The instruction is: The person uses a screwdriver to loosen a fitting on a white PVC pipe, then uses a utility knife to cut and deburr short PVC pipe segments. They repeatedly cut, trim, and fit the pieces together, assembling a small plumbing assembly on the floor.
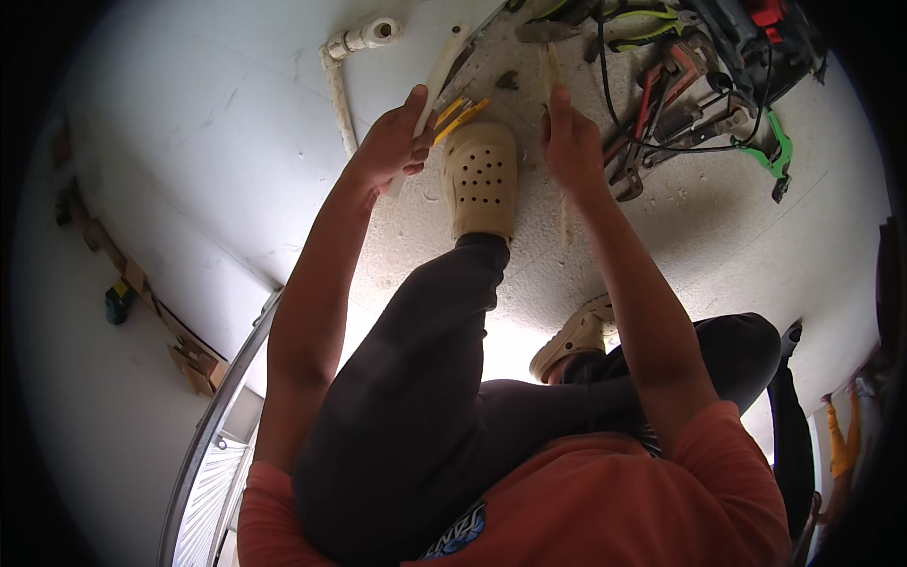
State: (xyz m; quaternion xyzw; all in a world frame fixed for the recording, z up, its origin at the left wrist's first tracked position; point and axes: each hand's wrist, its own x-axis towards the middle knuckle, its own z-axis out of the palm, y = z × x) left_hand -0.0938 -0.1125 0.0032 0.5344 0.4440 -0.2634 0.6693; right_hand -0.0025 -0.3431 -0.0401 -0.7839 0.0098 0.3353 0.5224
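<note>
My left hand (390,146) is closed around a length of off-white plastic pipe (440,76), which slants up to the right with its far end showing a dark hole. My right hand (573,142) grips the wooden handle of a hammer (549,33). The hammer's head points away from me, and the handle's lower end sticks out below my fist. Between my hands is my beige clog (480,175) on the rough floor. Two yellow tools (461,117), their kind unclear, lie near the pipe, just beyond the clog's toe.
A pale elbowed pipe (333,71) runs along the white surface at the left. At the far right lie several pipe wrenches (675,80), green-handled pliers (652,19), a green-handled tool (777,146) and a looping black cable (652,146). My second clog (572,340) rests nearer.
</note>
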